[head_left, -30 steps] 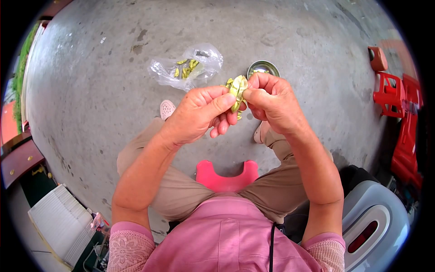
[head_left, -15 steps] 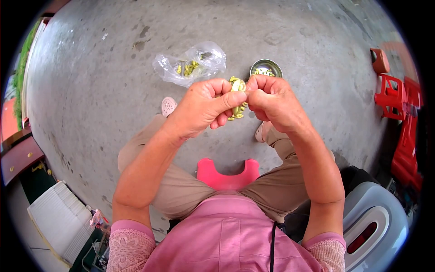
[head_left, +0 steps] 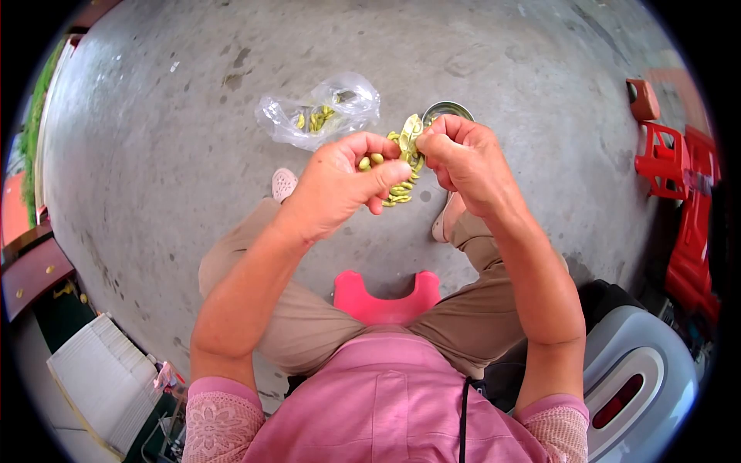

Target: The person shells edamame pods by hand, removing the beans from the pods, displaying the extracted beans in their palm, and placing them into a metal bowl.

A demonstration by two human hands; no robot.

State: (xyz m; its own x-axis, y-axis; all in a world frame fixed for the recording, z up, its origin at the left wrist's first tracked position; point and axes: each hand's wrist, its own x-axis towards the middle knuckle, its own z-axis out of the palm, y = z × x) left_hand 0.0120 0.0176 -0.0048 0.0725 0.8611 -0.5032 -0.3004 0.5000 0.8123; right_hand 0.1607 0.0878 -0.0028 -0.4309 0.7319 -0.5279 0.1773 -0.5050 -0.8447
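A split green pod (head_left: pixel 410 133) stands between my two hands. My left hand (head_left: pixel 351 174) pinches its lower end and also has a couple of loose beans (head_left: pixel 370 161) in the curl of its fingers. At the pod's right side, the closed fingertips of my right hand (head_left: pixel 461 158) grip its edge. Several pods (head_left: pixel 400 193) lie on the floor below and behind my hands. Just beyond my right hand is a metal bowl (head_left: pixel 448 105), its near part hidden by that hand.
A clear plastic bag (head_left: pixel 282 119) with pods lies on the floor ahead to the left. The pink stool (head_left: pixel 386 310) is between my legs. Red stools (head_left: pixel 665 162) stand at the right, and a grey-blue plastic object (head_left: pixel 656 370) is at the lower right.
The opened pod shows above my fingertips again, and beans are now visible in my left hand. My right hand has moved slightly up and hides more of the bowl.
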